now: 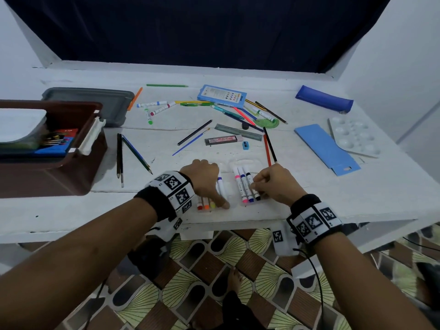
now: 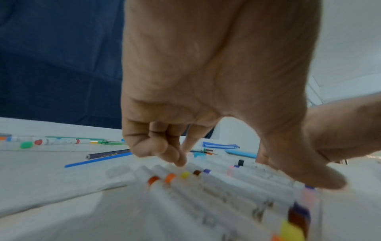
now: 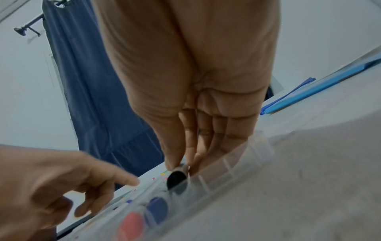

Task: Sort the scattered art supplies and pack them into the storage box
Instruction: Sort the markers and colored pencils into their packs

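A clear plastic marker tray (image 1: 247, 163) lies at the table's front edge. Its left part holds red, orange, yellow and purple markers (image 2: 171, 176); its right part holds pink, blue and black ones. My left hand (image 1: 207, 182) lies over the left row: index fingertip (image 2: 182, 163) on the far ends, thumb (image 2: 327, 181) pressing the purple marker, other fingers loosely curled. My right hand (image 1: 257, 186) pinches the black marker (image 3: 177, 178) between thumb and fingers, its near end low in the tray (image 3: 237, 163). The brown storage box (image 1: 71, 167), partly filled, stands at the left.
The grey lid (image 1: 95, 103) lies behind the box. Loose pencils, markers, a ruler (image 1: 238, 132) and a blue sharpener (image 1: 245, 145) are scattered mid-table. A blue pencil case (image 1: 323, 98), white palette (image 1: 354, 136) and blue card sleeve (image 1: 326, 148) lie on the right.
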A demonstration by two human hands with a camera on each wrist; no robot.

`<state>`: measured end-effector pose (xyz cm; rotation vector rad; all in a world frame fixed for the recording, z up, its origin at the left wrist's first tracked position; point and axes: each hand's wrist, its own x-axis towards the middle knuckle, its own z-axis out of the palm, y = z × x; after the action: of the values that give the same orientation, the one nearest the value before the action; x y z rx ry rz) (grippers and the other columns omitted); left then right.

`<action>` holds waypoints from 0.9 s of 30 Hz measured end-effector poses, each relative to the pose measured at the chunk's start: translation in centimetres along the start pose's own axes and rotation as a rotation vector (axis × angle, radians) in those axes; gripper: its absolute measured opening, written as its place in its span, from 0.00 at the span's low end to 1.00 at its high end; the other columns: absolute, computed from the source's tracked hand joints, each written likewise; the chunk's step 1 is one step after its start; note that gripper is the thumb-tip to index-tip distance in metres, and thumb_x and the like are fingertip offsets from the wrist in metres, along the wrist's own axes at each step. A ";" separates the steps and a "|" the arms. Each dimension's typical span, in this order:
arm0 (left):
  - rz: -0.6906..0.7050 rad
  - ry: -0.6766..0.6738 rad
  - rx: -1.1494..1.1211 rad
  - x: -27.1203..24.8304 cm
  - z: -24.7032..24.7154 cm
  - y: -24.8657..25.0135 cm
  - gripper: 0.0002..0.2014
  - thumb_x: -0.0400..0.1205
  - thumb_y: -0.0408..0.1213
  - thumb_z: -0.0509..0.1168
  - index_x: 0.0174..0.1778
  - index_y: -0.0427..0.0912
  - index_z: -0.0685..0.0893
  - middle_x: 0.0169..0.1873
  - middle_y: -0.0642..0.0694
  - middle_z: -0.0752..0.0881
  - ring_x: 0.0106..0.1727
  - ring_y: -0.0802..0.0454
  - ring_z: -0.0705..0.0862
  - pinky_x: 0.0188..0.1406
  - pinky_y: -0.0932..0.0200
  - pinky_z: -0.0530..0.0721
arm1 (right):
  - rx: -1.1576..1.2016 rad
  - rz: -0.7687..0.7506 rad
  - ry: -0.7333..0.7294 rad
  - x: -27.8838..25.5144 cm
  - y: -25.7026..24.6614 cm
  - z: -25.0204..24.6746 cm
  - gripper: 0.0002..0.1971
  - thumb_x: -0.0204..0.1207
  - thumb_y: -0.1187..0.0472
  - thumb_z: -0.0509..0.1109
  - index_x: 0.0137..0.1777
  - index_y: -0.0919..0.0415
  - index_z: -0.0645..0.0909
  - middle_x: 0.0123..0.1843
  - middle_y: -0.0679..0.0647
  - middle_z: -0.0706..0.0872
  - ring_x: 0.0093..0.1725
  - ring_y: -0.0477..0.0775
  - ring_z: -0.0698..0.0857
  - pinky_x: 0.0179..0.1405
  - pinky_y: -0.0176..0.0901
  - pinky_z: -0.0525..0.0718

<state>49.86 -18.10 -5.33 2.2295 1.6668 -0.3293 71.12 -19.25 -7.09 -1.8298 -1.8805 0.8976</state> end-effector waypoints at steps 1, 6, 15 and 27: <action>0.005 0.043 -0.019 0.4 -0.4 0.3 0.41 0.60 0.72 0.74 0.55 0.42 0.75 0.49 0.46 0.76 0.54 0.46 0.76 0.53 0.47 0.82 | -0.010 -0.002 -0.011 0.0 -0.1 -0.1 0.04 0.75 0.63 0.77 0.42 0.63 0.89 0.35 0.51 0.88 0.34 0.47 0.86 0.39 0.39 0.87; 0.093 0.126 -0.050 3.1 -1.6 2.2 0.33 0.72 0.64 0.70 0.61 0.40 0.80 0.59 0.41 0.80 0.63 0.41 0.75 0.61 0.43 0.78 | -0.099 0.003 -0.001 0.2 -0.6 0.0 0.06 0.74 0.63 0.77 0.37 0.62 0.89 0.39 0.54 0.90 0.33 0.44 0.84 0.30 0.30 0.77; 0.129 0.056 -0.012 5.0 -2.8 3.9 0.33 0.69 0.51 0.80 0.63 0.36 0.77 0.58 0.38 0.81 0.58 0.42 0.80 0.52 0.50 0.80 | -0.183 0.038 0.061 0.9 -1.1 0.2 0.12 0.68 0.61 0.81 0.50 0.60 0.88 0.47 0.51 0.84 0.48 0.56 0.88 0.53 0.49 0.87; 0.160 0.078 -0.055 5.9 -2.1 3.6 0.32 0.66 0.53 0.81 0.61 0.40 0.80 0.55 0.42 0.82 0.53 0.45 0.80 0.46 0.55 0.78 | -0.346 -0.014 0.010 1.5 -1.3 0.5 0.13 0.72 0.59 0.78 0.56 0.62 0.89 0.45 0.54 0.90 0.38 0.53 0.83 0.50 0.48 0.88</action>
<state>54.92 -13.03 -5.21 2.3438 1.5030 -0.1567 69.66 -17.76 -6.79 -2.0036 -2.1453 0.5826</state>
